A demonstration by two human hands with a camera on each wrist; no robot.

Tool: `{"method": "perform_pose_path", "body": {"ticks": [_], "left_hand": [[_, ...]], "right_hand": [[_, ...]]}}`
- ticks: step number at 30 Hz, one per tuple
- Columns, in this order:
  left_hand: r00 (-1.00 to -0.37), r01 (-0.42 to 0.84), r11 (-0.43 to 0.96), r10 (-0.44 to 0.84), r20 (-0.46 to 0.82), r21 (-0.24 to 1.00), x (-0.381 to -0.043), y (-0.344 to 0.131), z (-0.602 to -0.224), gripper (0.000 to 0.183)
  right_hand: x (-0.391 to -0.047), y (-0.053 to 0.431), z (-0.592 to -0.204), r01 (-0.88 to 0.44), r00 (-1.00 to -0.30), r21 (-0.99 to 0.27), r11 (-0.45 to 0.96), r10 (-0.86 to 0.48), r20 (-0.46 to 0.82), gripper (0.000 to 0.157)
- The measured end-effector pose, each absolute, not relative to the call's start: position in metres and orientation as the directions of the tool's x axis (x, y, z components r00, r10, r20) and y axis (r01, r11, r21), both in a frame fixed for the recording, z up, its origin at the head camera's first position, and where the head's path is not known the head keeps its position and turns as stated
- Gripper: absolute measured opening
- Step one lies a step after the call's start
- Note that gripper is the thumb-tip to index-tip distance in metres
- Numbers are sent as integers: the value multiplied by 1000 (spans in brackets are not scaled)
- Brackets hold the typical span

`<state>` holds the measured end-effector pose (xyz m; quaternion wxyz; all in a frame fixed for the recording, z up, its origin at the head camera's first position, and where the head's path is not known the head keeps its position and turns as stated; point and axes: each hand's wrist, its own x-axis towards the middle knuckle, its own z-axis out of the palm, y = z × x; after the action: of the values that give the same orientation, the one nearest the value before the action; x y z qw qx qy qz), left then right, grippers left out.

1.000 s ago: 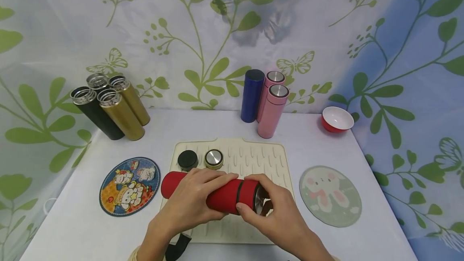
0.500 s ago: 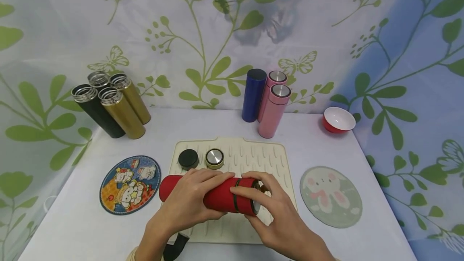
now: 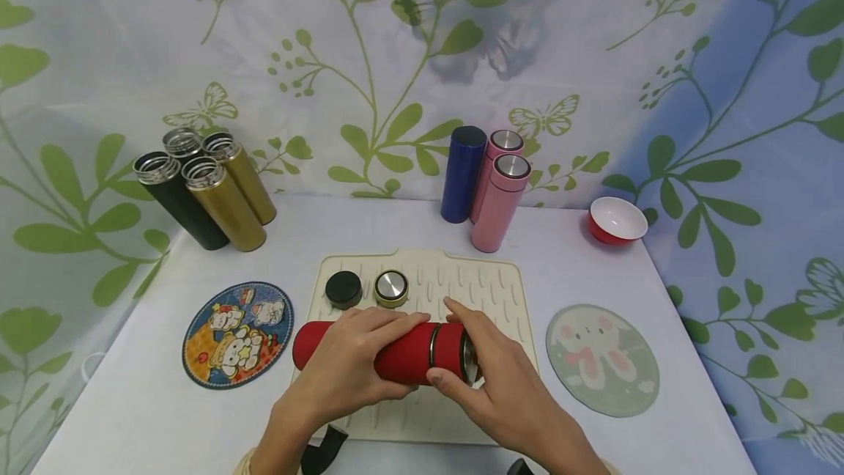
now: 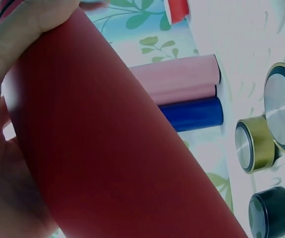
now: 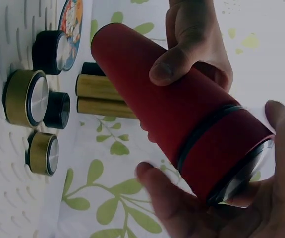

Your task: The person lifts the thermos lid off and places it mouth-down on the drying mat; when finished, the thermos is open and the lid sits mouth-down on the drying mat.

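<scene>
A red thermos (image 3: 402,358) lies nearly level over a cream ribbed mat (image 3: 461,277). My left hand (image 3: 346,361) grips its body from above, thumb and fingers wrapped round it. At the thermos's right end is a red lid (image 3: 450,350), with a dark ring at its seam and a shiny metal end. My right hand (image 3: 497,380) stands spread about this lid, thumb at its near side. In the right wrist view the index fingertip (image 5: 144,171) is clear of the lid, and other fingers lie behind its metal end, partly hidden.
Gold lids (image 5: 26,99) and black lids (image 5: 50,52) sit on the mat. Uncapped gold bottles (image 3: 227,207) and a black bottle (image 3: 187,211) stand back left. Blue (image 3: 464,174) and pink bottles (image 3: 499,207), a red bowl (image 3: 609,233) and two round mats (image 3: 237,336) surround the work.
My right hand turned at the lid, its fingers coming over the top half a second ago; now the index finger is lifted away and spread. The left hand's hold stays the same.
</scene>
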<state>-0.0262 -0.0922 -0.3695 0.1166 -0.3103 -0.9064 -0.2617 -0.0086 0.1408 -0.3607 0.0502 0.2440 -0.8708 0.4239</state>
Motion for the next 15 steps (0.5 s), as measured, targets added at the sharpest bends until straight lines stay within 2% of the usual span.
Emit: {"method": "perform_pose_path", "body": {"ticks": [2,5,11,15], "left_hand": [[-781,622,677,500,375,393,-26,-92,-370,81],[-779,624,680,500,378,385,-27,-93,-370,82],[-800,597,674,464,380,435,-28,-100,-370,84],[-843,536,689,400,360,488,-26,-111,-367,87]], "right_hand": [[-9,140,-362,-433,-891,-741,513,-369,264,61],[-11,142,-360,-486,-862,-736,471,-399,313,55],[-17,147,-351,-732,-678,-549,404,-514,525,65],[-22,152,-349,-782,-623,-497,377,-500,602,70]]}}
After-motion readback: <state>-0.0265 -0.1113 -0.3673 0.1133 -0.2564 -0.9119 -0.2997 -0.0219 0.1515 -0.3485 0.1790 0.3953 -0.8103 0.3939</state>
